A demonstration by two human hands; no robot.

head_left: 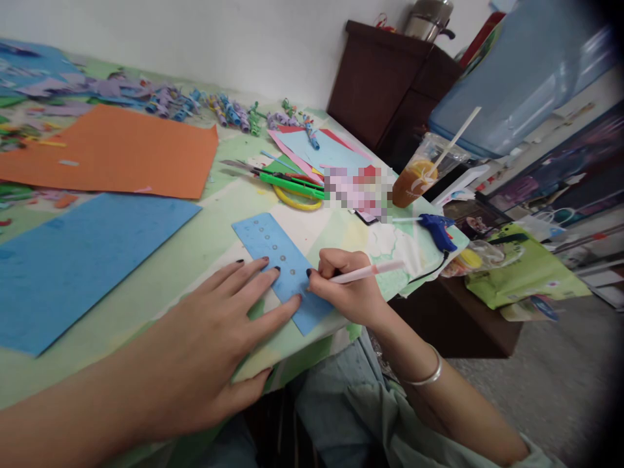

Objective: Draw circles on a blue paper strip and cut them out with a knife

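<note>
A narrow blue paper strip (295, 257) lies slantwise near the table's front edge, with several small dark circles in a row along it. My left hand (238, 315) rests flat with fingers spread, its fingertips on the strip's left side. Wrapped round a pale pink pen (363, 272), my right hand (348, 283) is over the strip's lower right part. The pen's tip is hidden behind my fingers.
Large blue paper (92, 266) and orange paper (146, 153) lie left. Beyond the strip are a green cutter (290, 183) and yellow-handled scissors (297, 200). A drink cup (414, 179) and blue glue gun (439, 232) stand and lie right. Curled paper pieces (229, 110) line the back.
</note>
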